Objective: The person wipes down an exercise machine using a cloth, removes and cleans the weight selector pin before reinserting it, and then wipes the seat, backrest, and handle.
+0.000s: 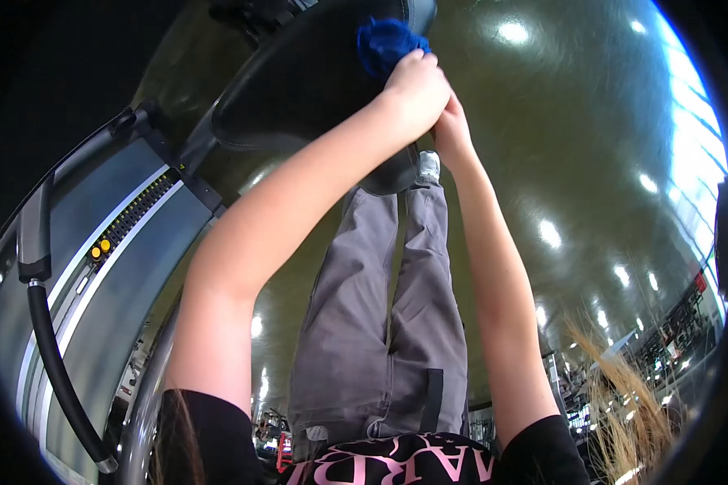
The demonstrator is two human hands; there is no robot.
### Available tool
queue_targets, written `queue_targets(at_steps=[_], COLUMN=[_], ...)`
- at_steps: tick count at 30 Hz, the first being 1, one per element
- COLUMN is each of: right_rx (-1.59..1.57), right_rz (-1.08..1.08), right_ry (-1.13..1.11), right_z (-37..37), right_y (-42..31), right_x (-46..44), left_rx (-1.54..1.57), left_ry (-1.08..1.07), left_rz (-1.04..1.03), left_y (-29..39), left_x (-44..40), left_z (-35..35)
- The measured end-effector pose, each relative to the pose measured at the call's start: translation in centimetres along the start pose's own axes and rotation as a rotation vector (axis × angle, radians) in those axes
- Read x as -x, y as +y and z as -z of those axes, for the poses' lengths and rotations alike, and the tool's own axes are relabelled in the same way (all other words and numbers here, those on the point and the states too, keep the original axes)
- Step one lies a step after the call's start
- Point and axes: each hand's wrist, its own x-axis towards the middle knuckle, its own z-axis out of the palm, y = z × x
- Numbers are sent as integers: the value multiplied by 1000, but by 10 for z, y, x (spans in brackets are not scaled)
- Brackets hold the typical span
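A crumpled blue cloth (387,47) lies against the black padded seat (291,89) of a machine, near its upper right edge. My left hand (421,87) is closed on the right end of the cloth, with its fingertips at the fabric. Just beside and partly behind it is my right hand (451,121), touching or nearly touching the left. The fingers of my right hand are mostly hidden, so their hold cannot be made out.
A grey machine frame with a weight scale and yellow knobs (100,248) stands at the left, with a black-gripped handle (61,364) in front. A smaller black pad (392,176) hangs above my legs. The shiny floor (542,162) spreads to the right, with gym equipment far off.
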Motion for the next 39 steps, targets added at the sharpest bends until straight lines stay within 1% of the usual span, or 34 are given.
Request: queue_targets(at_steps=[1, 4, 5, 6, 7, 9, 13, 15, 16, 17, 18, 19, 21, 22, 25, 26, 27, 29, 31, 33, 34, 35, 37, 39], right_rx=[48, 149, 192, 187, 233, 346, 507, 630, 663, 695, 691, 757, 1021, 1017, 1182, 1240, 1287, 1300, 1269, 1268, 1299, 1311, 1330, 1338], right_rz=[-40, 51, 73, 53, 86, 168, 170, 185, 240, 295, 278, 327, 579, 549, 591, 625, 649, 692, 907, 993, 1034, 994, 976, 1009], right_ry=[0, -37, -42, -30, -55, -45, 13, 1, 21, 41, 53, 42, -50, -44, -110, -135, -165, -224, -257, -278, -274, -263, -230, -270], right_z=[0, 6, 12, 14, 18, 27, 29, 33, 31, 29, 20, 8, -5, -13, -32, -38, -48, -76, -106, -136, -164, -173, -181, -174], right_y=[-1, 16, 25, 28, 32, 46, 48, 48, 49, 52, 47, 35, 22, 21, 13, 9, 0, -14, -24, -29, -39, -39, -35, -37], right_x=[11, 34, 38, 45, 49, 55, 77, 90, 97, 105, 113, 120, 122, 123, 121, 118, 113, 99, 72, 39, 18, 9, 8, 13], left_rx=[15, -42, -75, -82, -89, -47, 57, 153, 182, 303, 369, 437, 492, 523, 575, 534, 560, 538, 564, 455, 442, 443, 447, 419], left_ry=[-5, 103, 53, 75, 98, 100, 131, 180, 208, 200, 258, 316, 341, 352, 427, 431, 430, 508, 645, 712, 759, 789, 827, 865], left_rz=[7, 31, 47, 83, 121, 179, 250, 269, 249, 258, 285, 310, 381, 415, 470, 466, 517, 607, 711, 784, 825, 872, 918, 867], left_y=[7, 30, 38, 47, 54, 66, 82, 88, 89, 89, 90, 91, 91, 91, 86, 81, 76, 59, 32, -1, -28, -42, -42, -36], left_x=[9, 35, 43, 50, 56, 68, 86, 98, 106, 115, 124, 132, 147, 154, 172, 175, 175, 173, 167, 160, 150, 146, 141, 145], left_z=[-2, -14, -12, -13, -14, -16, -15, -15, -12, -8, -6, -6, -7, -7, -11, -14, -15, -13, -5, 1, 5, 4, -4, -6])
